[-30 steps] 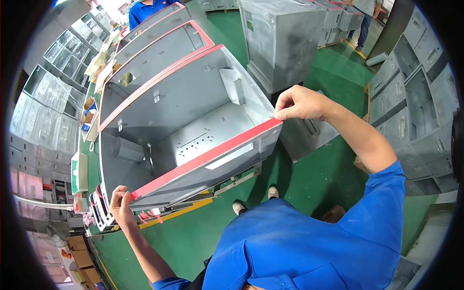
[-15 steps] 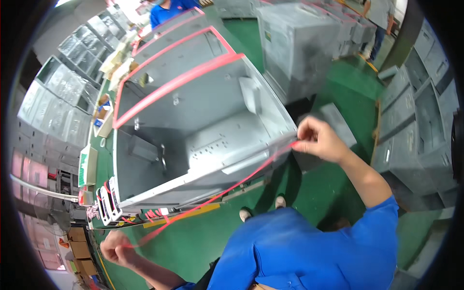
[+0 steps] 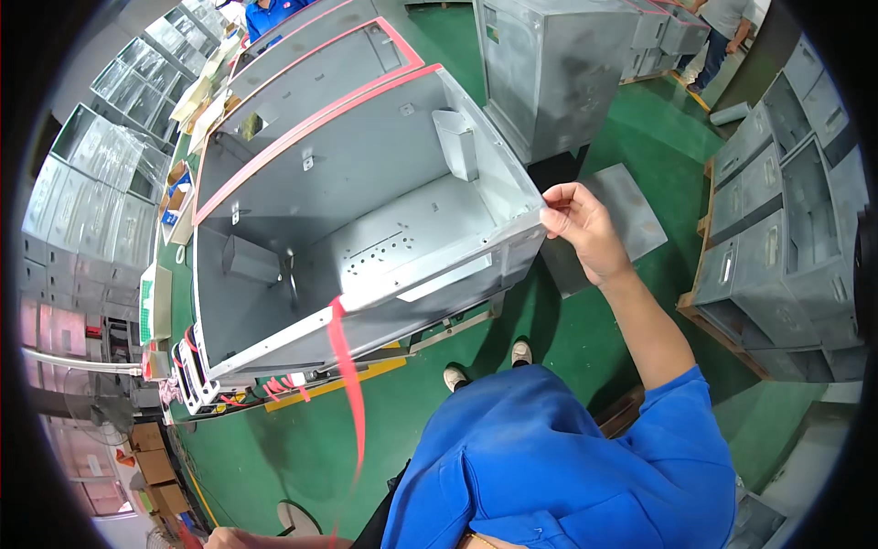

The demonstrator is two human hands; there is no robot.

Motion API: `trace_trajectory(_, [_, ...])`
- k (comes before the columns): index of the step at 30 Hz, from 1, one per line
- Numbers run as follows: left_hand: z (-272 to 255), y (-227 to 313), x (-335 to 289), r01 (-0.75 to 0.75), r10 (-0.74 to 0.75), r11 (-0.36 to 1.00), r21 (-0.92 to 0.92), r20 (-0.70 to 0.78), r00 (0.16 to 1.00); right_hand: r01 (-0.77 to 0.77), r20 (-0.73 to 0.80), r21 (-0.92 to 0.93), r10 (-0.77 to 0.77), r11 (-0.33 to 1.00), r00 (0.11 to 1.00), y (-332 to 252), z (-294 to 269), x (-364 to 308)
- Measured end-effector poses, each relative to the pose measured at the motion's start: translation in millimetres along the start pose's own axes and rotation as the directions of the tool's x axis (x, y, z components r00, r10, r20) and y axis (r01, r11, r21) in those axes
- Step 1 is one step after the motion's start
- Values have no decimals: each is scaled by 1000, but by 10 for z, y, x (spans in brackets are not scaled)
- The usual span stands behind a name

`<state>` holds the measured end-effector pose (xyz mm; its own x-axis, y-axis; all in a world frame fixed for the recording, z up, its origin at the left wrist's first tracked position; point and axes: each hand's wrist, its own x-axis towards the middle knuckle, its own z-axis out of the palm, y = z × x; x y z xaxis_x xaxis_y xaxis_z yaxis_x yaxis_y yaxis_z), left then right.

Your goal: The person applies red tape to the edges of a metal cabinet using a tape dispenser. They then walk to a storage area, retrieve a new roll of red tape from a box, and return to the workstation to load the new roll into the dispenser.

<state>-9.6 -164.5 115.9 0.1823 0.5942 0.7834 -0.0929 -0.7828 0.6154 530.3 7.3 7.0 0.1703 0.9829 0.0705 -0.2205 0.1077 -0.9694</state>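
A large grey metal cabinet (image 3: 366, 220) lies with its open side up in front of me. My right hand (image 3: 585, 229) is closed at its near right corner, thumb and fingers pinching the rim. A red tape strip (image 3: 347, 375) drapes over the front rim, left of its middle, and hangs toward the lower edge of the view. Only part of my left hand (image 3: 224, 540) shows at the bottom left; its fingers are cut off, and a bit of red shows beside it. Red tape (image 3: 302, 133) covers the cabinet's far rim.
More red-edged cabinets (image 3: 311, 73) stand behind. A tall grey cabinet (image 3: 549, 78) is at the back right, with stacked grey cabinets (image 3: 777, 238) on a pallet at right. A flat panel (image 3: 631, 215) lies on the green floor. A co-worker (image 3: 270, 16) in blue is at the far left.
The tape no longer stretches between my hands; it now hangs from the front rim. My left hand has dropped to the lower edge. My right hand has moved up onto the cabinet's corner.
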Motion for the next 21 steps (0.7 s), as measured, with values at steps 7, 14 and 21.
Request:
trace_trajectory(7, [153, 163, -54, 7, -11, 998, -55, -69, 998, 119, -11, 1, -119, 993, 993, 58, 90, -21])
trace_trajectory(14, [242, 355, -183, 12, -22, 996, -85, -114, 993, 32, -173, 142, -7, 989, 985, 108, 125, -40])
trace_trajectory(21, [521, 440, -141, 33, -21, 995, 96, -126, 992, 247, -129, -88, -257, 965, 958, 315, 212, -84])
